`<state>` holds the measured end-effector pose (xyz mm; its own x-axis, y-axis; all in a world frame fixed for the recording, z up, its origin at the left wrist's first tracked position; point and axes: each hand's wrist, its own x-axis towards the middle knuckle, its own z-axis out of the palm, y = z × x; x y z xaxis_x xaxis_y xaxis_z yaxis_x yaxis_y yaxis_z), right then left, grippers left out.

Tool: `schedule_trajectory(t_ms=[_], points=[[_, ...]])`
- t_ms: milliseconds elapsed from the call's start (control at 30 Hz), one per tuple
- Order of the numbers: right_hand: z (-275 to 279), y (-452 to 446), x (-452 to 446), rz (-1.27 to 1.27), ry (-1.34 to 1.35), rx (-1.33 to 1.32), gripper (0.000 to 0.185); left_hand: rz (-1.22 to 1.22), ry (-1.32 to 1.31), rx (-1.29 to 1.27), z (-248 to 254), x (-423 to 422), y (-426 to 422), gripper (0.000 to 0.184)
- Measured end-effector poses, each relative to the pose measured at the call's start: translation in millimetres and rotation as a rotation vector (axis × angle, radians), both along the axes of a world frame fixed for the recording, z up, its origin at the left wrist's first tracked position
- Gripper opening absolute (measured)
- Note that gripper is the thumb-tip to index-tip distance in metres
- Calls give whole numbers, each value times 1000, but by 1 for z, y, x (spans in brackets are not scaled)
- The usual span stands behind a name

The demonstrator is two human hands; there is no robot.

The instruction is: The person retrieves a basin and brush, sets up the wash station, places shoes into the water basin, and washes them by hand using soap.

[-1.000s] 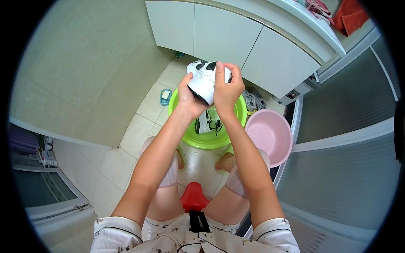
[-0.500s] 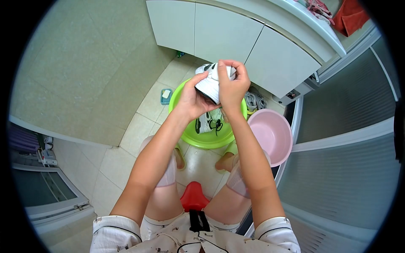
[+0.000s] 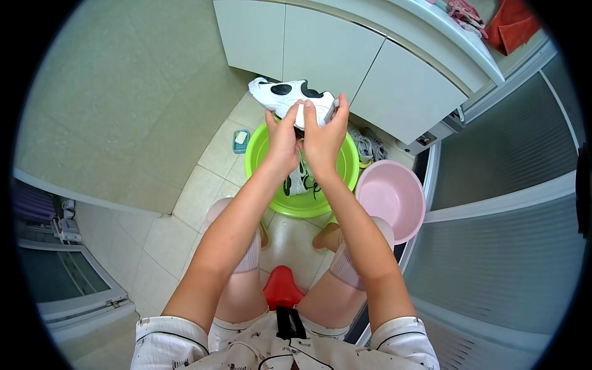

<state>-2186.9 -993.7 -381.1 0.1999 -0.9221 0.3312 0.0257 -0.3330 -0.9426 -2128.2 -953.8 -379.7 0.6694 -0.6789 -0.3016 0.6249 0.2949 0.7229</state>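
A white shoe with black patches (image 3: 266, 94) is held above the green basin (image 3: 290, 208), its long side stretching to the upper left. My left hand (image 3: 283, 142) grips its lower edge near the middle. Around the shoe's right end my right hand (image 3: 325, 137) is closed, thumb on the near side. Down in the basin lies another white and black shoe (image 3: 297, 182) with dark laces, partly hidden by my forearms and hands.
To the right of the green basin stands a pink basin (image 3: 391, 200). Grey shoes (image 3: 369, 147) lie behind it by the white cabinet (image 3: 333, 43). A blue soap dish (image 3: 241, 141) sits on the floor at the left. A red stool (image 3: 283, 288) is between my legs.
The held shoe has turned from a foreshortened, tilted view to lie lengthwise, one end now reaching farther left. Both hands have shifted their hold, and my right hand has moved slightly left and down.
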Motion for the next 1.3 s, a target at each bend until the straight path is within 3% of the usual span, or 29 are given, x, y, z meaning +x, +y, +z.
schedule_trajectory(t_ms=[67, 167, 200, 300, 433, 500, 533, 633, 700, 800, 900, 1033, 1133, 1300], points=[[-9, 1, 4, -63, -5, -30, 62, 86, -77, -11, -2, -5, -4, 63], [-5, -4, 4, -51, -214, 230, 53, 182, -156, 81, -7, -10, -8, 74], [-4, -11, 8, -31, -415, 464, 52, 211, -178, 128, -9, -9, -9, 77], [-5, -17, 0, 171, -623, 803, 55, 299, -293, 177, -24, -5, -15, 84], [-15, -2, 7, 59, 4, 178, 72, 148, -217, -30, -14, -7, -6, 76], [-17, -12, 9, 91, -97, 135, 70, -54, -113, -120, -9, 6, 4, 82], [-14, -21, 7, 157, -118, 199, 68, -112, -108, -85, -9, 6, 5, 63], [-1, -35, 0, 312, -160, 324, 62, -289, 149, -105, -4, 6, 8, 51], [6, -34, -4, 358, -156, 324, 59, -297, 234, -82, 1, 4, 11, 53], [-22, -41, 4, 288, -6, -6, 55, -302, 375, -81, 3, 11, 14, 51], [-8, -9, -2, 227, 75, -224, 59, -338, 336, -184, -3, 22, 16, 49], [-3, -31, 1, 193, -146, 76, 61, -525, 331, -180, 8, 15, 19, 51], [5, -35, -3, 220, -404, 423, 57, -504, 304, -188, 7, 11, 15, 51], [1, -35, -11, 289, -445, 457, 58, -323, -36, -117, -13, 23, 2, 41]])
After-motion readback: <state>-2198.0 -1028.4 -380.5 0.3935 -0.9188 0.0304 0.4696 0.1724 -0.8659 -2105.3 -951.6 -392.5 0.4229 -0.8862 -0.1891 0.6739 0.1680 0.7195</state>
